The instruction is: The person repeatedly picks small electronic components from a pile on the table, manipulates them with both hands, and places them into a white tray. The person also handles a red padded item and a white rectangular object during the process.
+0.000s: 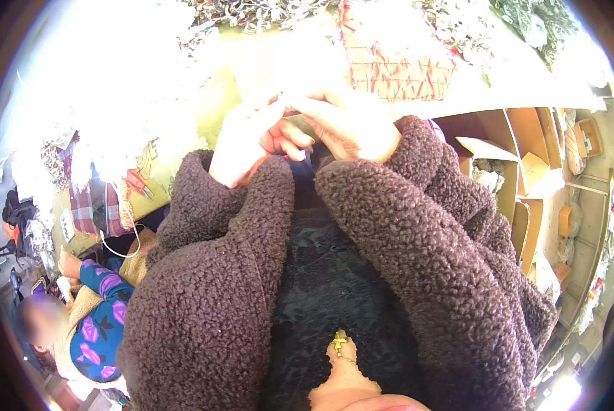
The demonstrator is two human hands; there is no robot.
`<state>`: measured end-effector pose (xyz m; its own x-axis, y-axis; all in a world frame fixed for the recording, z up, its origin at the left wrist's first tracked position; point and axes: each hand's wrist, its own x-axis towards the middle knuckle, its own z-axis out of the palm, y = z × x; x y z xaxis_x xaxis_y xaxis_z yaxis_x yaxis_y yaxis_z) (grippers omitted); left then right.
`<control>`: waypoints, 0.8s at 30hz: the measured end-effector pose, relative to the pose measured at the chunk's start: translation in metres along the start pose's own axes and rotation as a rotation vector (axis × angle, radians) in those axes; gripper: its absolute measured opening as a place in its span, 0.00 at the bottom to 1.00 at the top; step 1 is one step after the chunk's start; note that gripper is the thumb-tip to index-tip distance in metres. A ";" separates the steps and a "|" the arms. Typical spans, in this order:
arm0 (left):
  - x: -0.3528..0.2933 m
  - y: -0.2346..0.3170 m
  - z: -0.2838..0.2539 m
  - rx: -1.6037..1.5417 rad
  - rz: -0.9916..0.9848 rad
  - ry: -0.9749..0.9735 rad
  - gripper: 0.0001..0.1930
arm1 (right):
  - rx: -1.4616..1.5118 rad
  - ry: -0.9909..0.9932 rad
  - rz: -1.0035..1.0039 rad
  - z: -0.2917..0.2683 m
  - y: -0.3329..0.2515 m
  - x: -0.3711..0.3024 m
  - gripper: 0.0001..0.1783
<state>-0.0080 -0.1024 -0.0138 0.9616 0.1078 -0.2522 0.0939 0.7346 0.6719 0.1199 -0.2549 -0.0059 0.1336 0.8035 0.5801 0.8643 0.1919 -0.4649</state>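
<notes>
My left hand and my right hand meet in front of me above the near edge of the table. Both are closed, the thumbs and forefingers pinched together where the fingertips come close. The other fingers of the left hand curl inward. Strong glare washes out the fingertips, so whatever small thing they may hold cannot be made out. Beyond the hands lies a red cloth piece with dark lines across it. Heaps of small whitish-grey pieces lie along the far side of the table.
Open cardboard boxes stand at the right below the table. To the left are a plaid cloth, a red-handled tool and a white cord. A co-worker in a blue and purple flowered sleeve sits at the lower left.
</notes>
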 end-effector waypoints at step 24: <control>-0.007 -0.001 -0.011 0.054 -0.079 -0.045 0.23 | 0.063 -0.076 0.614 -0.023 0.025 0.011 0.10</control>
<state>-0.0173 -0.0961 -0.0204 0.9612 0.0196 -0.2753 0.1826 0.7026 0.6877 0.1537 -0.2546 0.0043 0.5602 0.8154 0.1462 0.6105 -0.2871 -0.7381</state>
